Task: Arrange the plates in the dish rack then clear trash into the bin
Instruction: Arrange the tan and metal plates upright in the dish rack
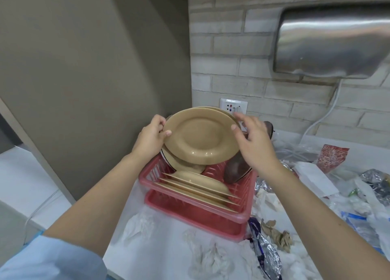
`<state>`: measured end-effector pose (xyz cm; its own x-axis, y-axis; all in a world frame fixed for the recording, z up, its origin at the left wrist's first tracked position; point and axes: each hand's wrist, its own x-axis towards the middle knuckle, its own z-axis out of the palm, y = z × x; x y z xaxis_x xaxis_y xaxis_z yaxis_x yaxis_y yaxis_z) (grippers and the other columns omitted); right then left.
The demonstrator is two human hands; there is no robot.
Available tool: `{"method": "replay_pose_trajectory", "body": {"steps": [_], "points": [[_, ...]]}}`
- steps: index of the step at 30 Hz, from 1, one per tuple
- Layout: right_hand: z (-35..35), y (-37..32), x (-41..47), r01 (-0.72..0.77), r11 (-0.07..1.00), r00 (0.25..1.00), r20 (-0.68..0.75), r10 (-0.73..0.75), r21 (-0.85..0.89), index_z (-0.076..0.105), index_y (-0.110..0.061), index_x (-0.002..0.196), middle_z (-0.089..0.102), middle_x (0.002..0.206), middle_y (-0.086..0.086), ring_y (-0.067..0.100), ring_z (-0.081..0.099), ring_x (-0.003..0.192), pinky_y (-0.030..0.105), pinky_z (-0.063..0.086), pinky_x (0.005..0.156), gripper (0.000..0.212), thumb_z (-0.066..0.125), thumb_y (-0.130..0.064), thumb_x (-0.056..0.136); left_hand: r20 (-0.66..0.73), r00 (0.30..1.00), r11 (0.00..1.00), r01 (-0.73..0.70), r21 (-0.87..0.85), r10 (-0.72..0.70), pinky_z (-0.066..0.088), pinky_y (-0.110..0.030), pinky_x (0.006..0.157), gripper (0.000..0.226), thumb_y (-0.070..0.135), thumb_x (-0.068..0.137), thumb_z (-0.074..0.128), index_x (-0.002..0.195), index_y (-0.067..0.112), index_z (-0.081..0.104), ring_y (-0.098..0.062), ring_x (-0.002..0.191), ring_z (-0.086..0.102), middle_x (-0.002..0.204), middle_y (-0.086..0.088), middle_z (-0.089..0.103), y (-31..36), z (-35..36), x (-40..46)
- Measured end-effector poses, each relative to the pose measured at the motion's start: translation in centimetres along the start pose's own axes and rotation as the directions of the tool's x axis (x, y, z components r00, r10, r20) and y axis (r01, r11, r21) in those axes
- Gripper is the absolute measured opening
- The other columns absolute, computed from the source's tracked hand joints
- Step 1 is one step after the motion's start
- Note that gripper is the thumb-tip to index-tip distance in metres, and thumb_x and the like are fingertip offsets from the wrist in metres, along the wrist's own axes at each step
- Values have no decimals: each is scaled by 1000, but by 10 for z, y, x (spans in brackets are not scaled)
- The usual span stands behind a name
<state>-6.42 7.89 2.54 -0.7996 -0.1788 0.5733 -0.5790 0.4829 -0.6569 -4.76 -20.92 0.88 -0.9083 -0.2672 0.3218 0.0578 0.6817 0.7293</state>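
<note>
A tan plate [200, 135] is held upright above a red plastic dish rack [196, 211], with a second tan plate just behind it. My left hand [150, 139] pinches its left rim. My right hand [252, 140] touches the right rim, thumb on the front and fingers spread behind. Several tan plates [198, 184] stand on edge in the rack's front, another tan plate leans under the held one, and a dark brown plate [235, 171] leans at the rack's right.
Trash covers the white counter [160, 263]: crumpled tissues [211, 256], a foil wrapper [266, 252], brown paper [278, 237], plastic bags [356, 206], a red packet [332, 157]. A wall socket [233, 106] is behind the plates and a steel hand dryer [331, 41] hangs upper right.
</note>
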Motion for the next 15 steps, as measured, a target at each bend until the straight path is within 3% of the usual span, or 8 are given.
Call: {"method": "replay_pose_trajectory", "body": {"steps": [6,11,15], "points": [[9,8,-21,-8,1000,1000,7,8,26,66,-15,121,62,110,-1,18,55,110,37,42,101,28,48,-14,99,73,997,998,13,-64,-8,53,-55,87,27,16,93,61,83,33,43,-18,76,54,77,-4,63,-15,7,-5],[6,11,-17,-52,999,997,49,52,5,74,-18,98,55,87,-11,9,54,76,30,47,79,13,66,-15,89,120,993,990,35,-136,-19,51,-58,90,32,9,94,61,83,36,47,-22,84,59,86,-5,65,-11,14,-11],[3,14,-19,-63,998,998,13,62,17,73,-18,86,56,82,-12,4,54,72,27,46,74,5,72,-14,84,68,995,983,78,-167,-67,53,-48,91,18,13,88,71,95,19,55,-22,88,64,91,-7,68,-12,25,-13]]}}
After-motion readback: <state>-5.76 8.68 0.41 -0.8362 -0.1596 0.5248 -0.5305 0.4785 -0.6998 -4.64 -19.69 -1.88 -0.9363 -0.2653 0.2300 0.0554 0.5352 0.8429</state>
